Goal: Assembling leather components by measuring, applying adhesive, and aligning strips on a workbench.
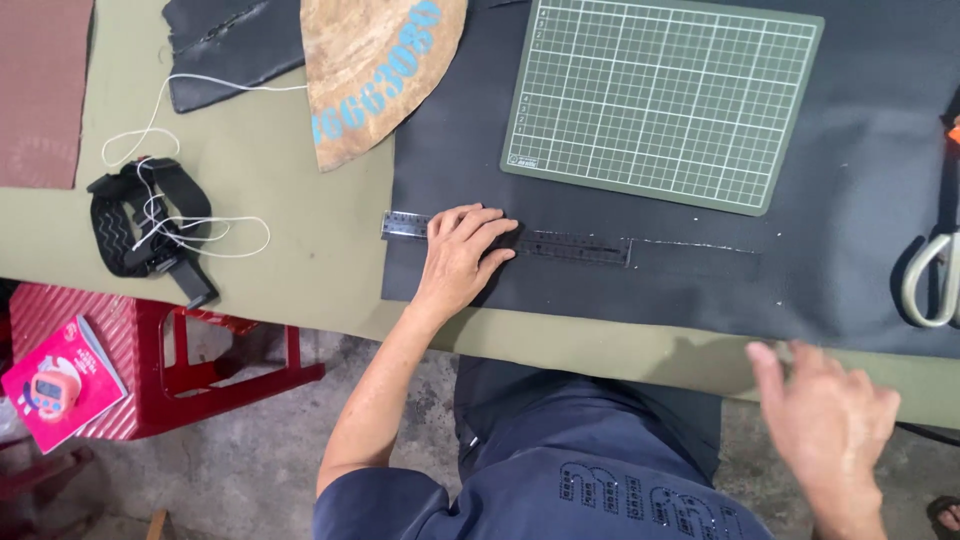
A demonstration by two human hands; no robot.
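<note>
My left hand (460,258) presses flat on a dark transparent ruler (560,244) that lies across a black leather sheet (840,200). A thin white line (700,245) runs on the leather rightward from the ruler's end. My right hand (825,420) hovers blurred near the table's front edge, fingers apart, holding nothing. A green gridded cutting mat (660,95) rests on the leather above the ruler.
Scissors (935,275) lie at the right edge. A tan curved piece with blue print (375,70), another black leather scrap (230,45), a black strap with white cord (145,225) and reddish material (40,90) sit on the olive table (280,240). A red stool (150,350) holds a pink booklet (62,385).
</note>
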